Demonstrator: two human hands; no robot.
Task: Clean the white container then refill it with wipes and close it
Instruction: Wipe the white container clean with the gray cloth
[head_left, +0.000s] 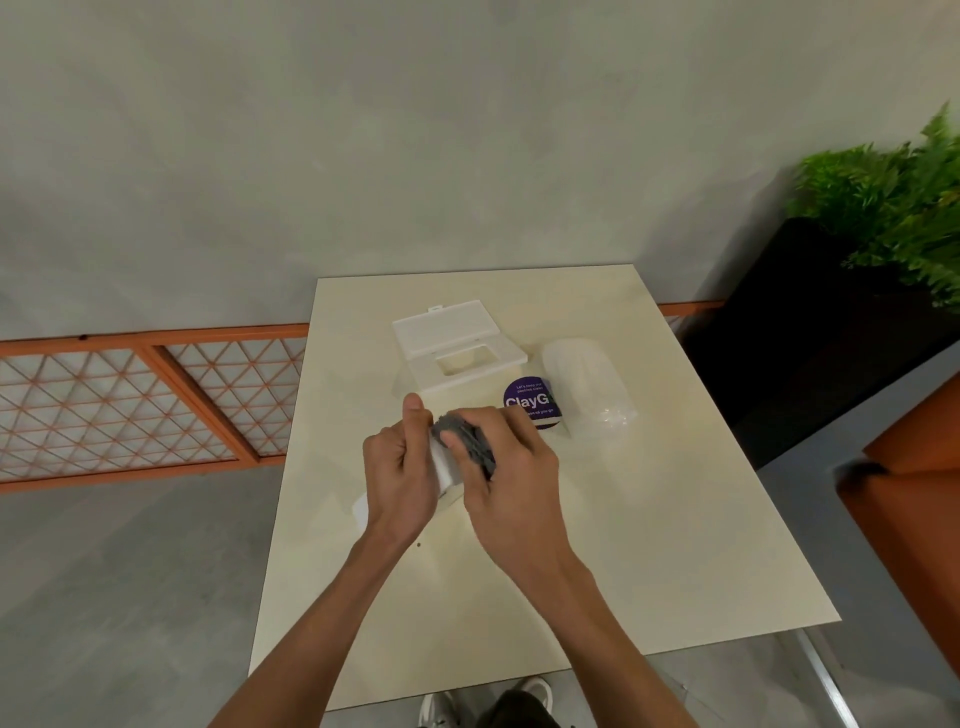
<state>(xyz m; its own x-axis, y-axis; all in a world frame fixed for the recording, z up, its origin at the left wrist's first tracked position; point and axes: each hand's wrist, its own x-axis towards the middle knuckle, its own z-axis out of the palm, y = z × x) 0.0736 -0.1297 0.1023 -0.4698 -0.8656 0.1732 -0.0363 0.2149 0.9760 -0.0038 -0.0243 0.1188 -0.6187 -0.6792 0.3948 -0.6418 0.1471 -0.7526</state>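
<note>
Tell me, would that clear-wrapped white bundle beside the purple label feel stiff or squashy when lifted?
Probably squashy: the bundle has rounded, slumped edges. Its clear film, crinkled at the near end, likely feels slippery. Lying low on the table, it seems unlikely to tip.

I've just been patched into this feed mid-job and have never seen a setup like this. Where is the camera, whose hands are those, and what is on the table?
There is no machine here. One camera worn on a person's head looks down at their own bare hands. The left hand grips the white container, held tipped above the cream table. The right hand holds a grey cloth against it. Behind them lie the white lid with its flap open, and a clear plastic-wrapped pack, probably the wipes. A purple round label sits on or beside that pack; I cannot tell which.
</note>
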